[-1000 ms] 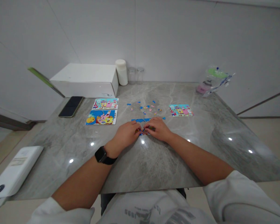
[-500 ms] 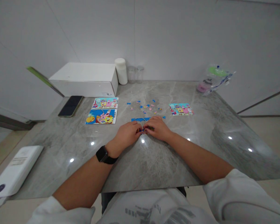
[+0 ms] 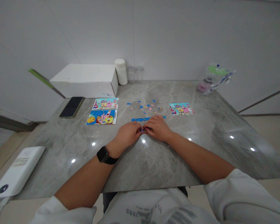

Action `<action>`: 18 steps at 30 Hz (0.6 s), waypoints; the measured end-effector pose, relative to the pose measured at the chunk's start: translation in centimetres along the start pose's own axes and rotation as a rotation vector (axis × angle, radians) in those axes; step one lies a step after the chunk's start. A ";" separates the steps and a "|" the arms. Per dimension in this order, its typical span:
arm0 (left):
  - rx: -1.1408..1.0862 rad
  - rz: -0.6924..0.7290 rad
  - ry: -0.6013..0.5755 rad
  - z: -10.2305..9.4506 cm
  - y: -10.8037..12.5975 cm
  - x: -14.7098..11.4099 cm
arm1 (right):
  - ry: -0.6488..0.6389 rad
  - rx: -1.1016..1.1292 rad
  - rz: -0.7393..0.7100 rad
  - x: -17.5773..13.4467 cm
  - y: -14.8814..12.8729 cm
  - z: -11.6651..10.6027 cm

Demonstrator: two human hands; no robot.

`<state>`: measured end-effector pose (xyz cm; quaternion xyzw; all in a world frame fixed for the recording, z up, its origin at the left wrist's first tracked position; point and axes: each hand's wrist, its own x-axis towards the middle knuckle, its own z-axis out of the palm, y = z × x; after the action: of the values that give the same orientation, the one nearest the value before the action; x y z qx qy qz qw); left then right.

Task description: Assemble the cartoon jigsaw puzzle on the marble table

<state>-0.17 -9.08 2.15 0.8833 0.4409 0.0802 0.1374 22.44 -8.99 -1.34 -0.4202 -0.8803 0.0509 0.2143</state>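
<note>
My left hand, with a dark watch on its wrist, and my right hand meet near the middle of the table. Between their pinched fingertips are small colourful jigsaw puzzle pieces, partly covered by the fingers. Just beyond the hands lies a blue strip of joined puzzle, its right part hidden behind my right hand. Farther off, several loose puzzle pieces are scattered on the grey tabletop.
Two cartoon picture cards lie at left, another card at right. A phone, a white box, a white bottle, two clear jars, a bagged cup and a white device stand or lie around.
The view has shifted very slightly. Both hands stay together at the same spot, with only small finger movement over the puzzle pieces.
</note>
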 end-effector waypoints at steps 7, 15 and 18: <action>-0.013 -0.039 -0.027 -0.3 0.2 -0.1 | 0.017 0.000 0.030 -0.2 0.2 0.1; -0.038 -0.055 -0.008 -0.1 0.2 0.0 | -0.010 0.022 0.042 0.0 -0.2 0.3; -0.027 -0.047 -0.004 0.0 0.1 -0.1 | -0.001 0.086 0.060 0.1 -0.1 0.2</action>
<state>-0.11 -9.22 2.19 0.8710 0.4600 0.0810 0.1522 22.23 -9.00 -1.50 -0.4370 -0.8643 0.0953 0.2299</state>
